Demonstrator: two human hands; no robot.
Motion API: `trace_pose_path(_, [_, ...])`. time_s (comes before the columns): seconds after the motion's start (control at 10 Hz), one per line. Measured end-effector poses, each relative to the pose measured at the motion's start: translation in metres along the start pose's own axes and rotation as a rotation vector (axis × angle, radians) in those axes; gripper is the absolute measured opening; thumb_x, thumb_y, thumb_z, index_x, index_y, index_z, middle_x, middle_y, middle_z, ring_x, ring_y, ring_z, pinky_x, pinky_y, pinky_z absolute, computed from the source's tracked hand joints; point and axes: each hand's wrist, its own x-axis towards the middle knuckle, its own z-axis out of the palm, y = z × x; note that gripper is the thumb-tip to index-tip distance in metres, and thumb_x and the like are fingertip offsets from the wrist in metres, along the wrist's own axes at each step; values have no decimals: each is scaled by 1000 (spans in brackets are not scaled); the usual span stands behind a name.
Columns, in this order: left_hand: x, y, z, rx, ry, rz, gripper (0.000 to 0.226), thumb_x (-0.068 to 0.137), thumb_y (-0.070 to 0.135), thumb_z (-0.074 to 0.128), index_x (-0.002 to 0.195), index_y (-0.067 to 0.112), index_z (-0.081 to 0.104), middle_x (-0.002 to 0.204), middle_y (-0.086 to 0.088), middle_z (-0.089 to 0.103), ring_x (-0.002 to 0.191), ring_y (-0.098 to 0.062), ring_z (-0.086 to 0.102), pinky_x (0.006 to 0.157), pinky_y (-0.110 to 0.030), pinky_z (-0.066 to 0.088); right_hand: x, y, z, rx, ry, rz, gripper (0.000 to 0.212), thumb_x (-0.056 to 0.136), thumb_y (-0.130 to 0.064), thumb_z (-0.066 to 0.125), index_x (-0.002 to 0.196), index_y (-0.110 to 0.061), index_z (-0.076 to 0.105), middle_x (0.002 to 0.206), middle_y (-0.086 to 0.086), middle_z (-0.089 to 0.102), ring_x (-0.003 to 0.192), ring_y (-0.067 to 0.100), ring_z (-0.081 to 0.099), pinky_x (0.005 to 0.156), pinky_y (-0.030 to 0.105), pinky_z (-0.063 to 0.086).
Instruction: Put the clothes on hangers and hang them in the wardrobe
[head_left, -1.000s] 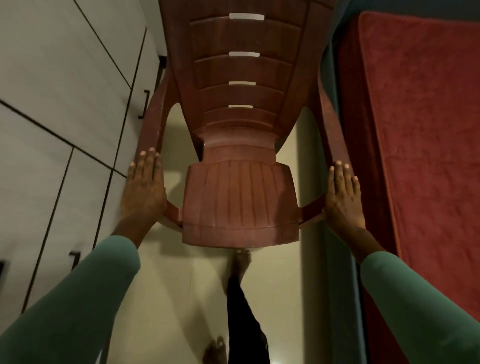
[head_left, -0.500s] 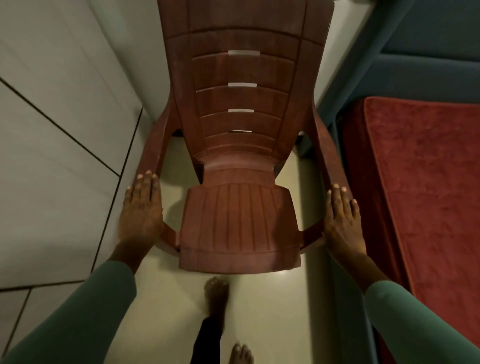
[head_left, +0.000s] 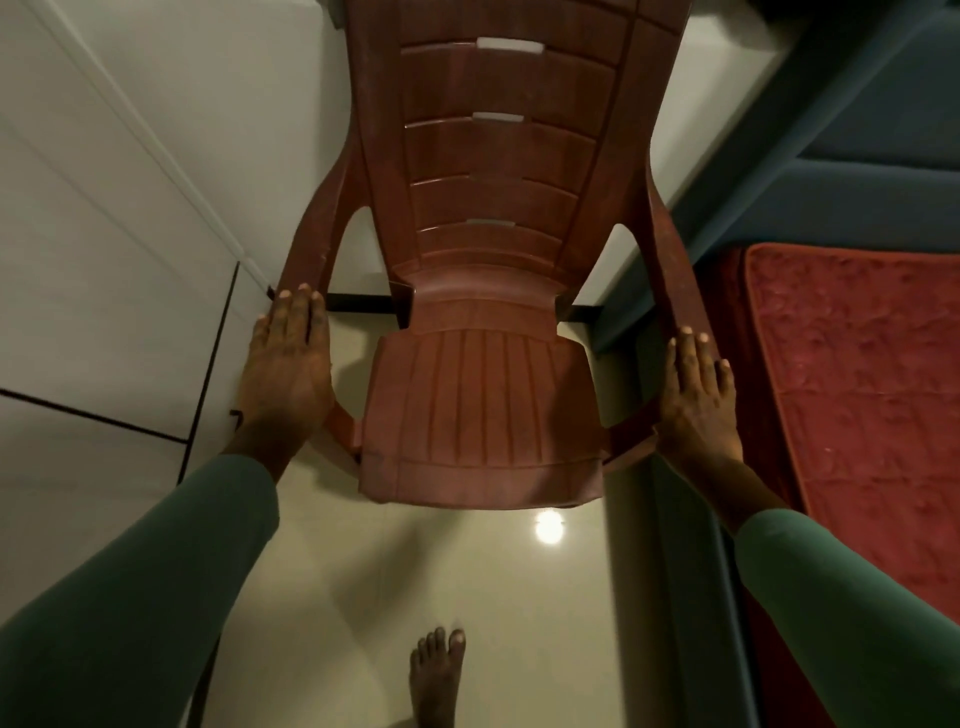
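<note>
Both grips are on the brown plastic chair (head_left: 483, 405). The left grip (head_left: 288, 364) lies on the left armrest and the right grip (head_left: 696, 389) on the right one. Each has its fingers laid straight along the rail, not curled over it. The thumbs are hidden, so I cannot tell whether they hook underneath.

The chair's long axis runs straight away from me, with the seat near and the backrest toward the far wall. It fills the strip of floor (head_left: 467, 597) between the bed (head_left: 857, 415) on my right and the white panelled doors (head_left: 104, 260) on my left. I take those doors for the wardrobe, and they look closed.

No clothes or hangers are in view, so the hanging has not begun. What matters next is the side. The wardrobe lies to the left, just beside the left grip, with the chair's left armrest almost against the door face. The right grip is on the far side of the chair, next to the bed. I judge the chair must be put down before either grip can reach the doors, and the left is the nearer.
</note>
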Motion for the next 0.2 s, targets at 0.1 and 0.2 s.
trace_pose_path(0.1, [3,-2,0,-1,-1,4,99,92,27,70,164,1,6,171,-21,8,158,-39,11,127,-53,16,3,0,-5,25,-29,8,122,85,-24,78,159,-4,-17,166,20,-23,154,38,-22,126,55,-4])
trace_pose_path(0.2, [-8,-2,-11,-44,-69,3,104,95,48,64,164,5,-2,173,-17,-2,160,-35,2,128,-54,7,-10,-4,-23,142,-62,-24,123,87,-37,77,159,-6,-18,168,17,-21,155,34,-21,127,55,-2])
